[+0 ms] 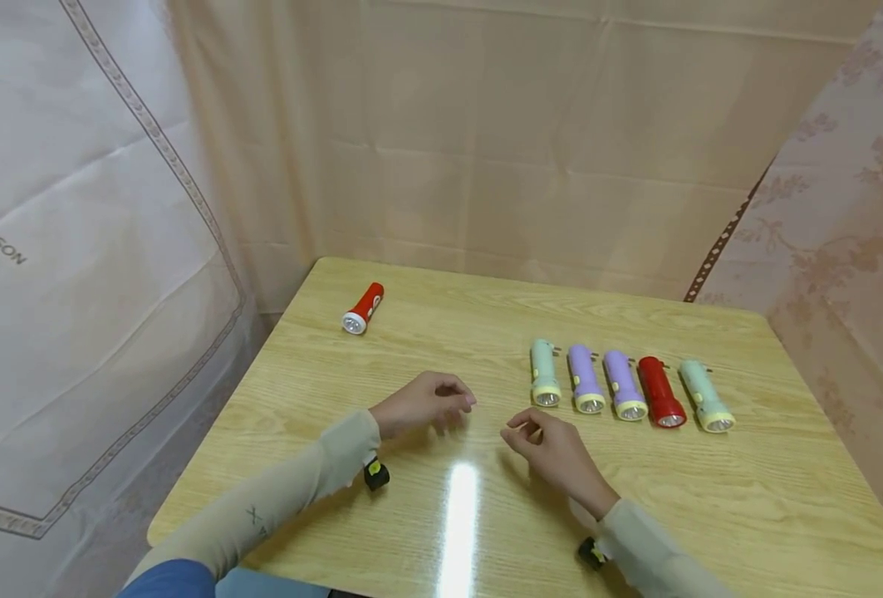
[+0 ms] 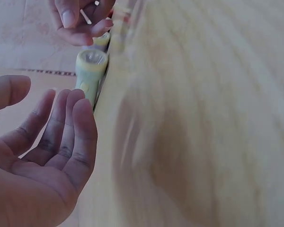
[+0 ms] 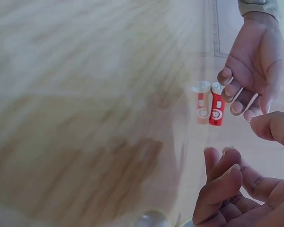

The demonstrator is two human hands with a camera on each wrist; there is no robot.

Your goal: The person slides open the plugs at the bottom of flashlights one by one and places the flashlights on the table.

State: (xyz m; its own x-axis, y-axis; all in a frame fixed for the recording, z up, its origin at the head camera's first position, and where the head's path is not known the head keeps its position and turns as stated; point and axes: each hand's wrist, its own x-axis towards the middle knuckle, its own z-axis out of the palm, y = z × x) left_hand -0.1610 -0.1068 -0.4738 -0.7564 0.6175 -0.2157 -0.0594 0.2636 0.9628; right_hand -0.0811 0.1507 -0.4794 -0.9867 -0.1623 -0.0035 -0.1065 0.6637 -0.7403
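Observation:
Over the middle of the table my left hand [image 1: 420, 404] hovers with loosely bent fingers and nothing in its grasp. My right hand [image 1: 561, 455] faces it from the right, fingers also loosely bent and holding nothing. Nearest to the right hand is a row of flashlights with their lenses toward me: mint green [image 1: 542, 364], purple [image 1: 582, 372], a second purple [image 1: 620, 379], red [image 1: 659, 387] and another mint one [image 1: 700, 389]. A red flashlight with a white head [image 1: 366, 306] lies alone at the back left. It also appears beyond the left hand in the right wrist view.
The light wooden table [image 1: 441, 324] has a bright reflection near its front. Beige cloth [image 1: 523, 141] hangs behind it. A pale printed cloth [image 1: 90, 224] hangs on the left and a floral one [image 1: 852, 191] on the right.

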